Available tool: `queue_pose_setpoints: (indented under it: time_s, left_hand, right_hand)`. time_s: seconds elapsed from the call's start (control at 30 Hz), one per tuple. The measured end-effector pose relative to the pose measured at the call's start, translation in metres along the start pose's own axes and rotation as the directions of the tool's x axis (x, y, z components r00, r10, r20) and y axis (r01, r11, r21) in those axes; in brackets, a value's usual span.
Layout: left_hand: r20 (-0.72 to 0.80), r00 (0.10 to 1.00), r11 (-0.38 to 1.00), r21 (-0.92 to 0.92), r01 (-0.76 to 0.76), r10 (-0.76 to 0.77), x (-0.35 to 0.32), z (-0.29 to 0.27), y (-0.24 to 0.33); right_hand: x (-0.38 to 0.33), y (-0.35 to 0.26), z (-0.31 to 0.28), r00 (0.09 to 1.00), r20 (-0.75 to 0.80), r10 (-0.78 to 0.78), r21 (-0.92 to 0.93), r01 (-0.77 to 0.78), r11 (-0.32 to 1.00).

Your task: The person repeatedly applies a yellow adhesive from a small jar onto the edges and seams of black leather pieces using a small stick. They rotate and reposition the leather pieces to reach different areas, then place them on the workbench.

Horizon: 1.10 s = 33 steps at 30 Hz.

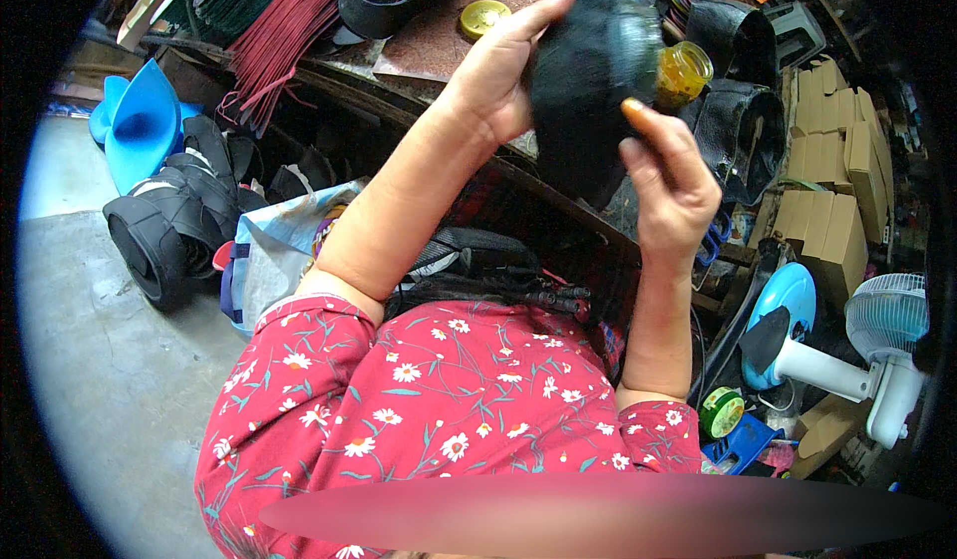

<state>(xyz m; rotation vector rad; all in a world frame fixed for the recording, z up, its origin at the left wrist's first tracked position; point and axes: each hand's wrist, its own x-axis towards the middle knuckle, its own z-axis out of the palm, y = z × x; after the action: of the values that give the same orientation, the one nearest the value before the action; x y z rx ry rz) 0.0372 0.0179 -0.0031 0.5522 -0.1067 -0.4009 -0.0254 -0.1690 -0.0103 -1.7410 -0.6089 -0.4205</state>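
My left hand (pixel 495 78) grips a black, curved, leather-like piece (pixel 588 90) by its left edge, with the thumb up along it. The piece is blurred and has a shiny strip near its right side. My right hand (pixel 666 175) is at its right edge, index finger extended and thumb apart, with nothing visible between them. The index fingertip looks orange-yellow; whether it touches the piece I cannot tell. Just beyond that hand is an uncapped glass jar (pixel 686 73) with yellow contents. A yellow lid (pixel 485 18) lies on the reddish board (pixel 424 48) of the workbench.
More black curved pieces (pixel 738 135) sit right of the jar. Red cord-like strands (pixel 289 55) hang off the bench's left side. Blue shaped pieces (pixel 145 125) and black rolls (pixel 164 225) are at left. Cardboard boxes (pixel 822 225) and a white fan (pixel 887 330) stand at right.
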Motion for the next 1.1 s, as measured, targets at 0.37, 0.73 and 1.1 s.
queue_pose_setpoints:
  time_s: [0.37, 0.73, 1.1]
  left_hand:
    - [-0.028, 0.986, 0.892, 0.432, -0.137, 0.164, -0.026, 0.029, -0.019]
    - [-0.109, 0.988, 0.94, 0.336, -0.066, 0.109, -0.025, 0.03, -0.012]
    - [-0.087, 0.993, 0.958, 0.28, -0.058, 0.085, -0.028, 0.019, 0.011]
  right_hand:
    - [0.022, 0.006, -0.018, 0.995, 0.03, -0.094, -0.207, 0.098, 0.973]
    - [0.024, 0.014, -0.024, 0.92, 0.003, -0.391, -0.647, 0.3, 0.701]
    - [0.038, 0.036, -0.05, 0.989, 0.047, -0.141, -0.542, 0.144, 0.828]
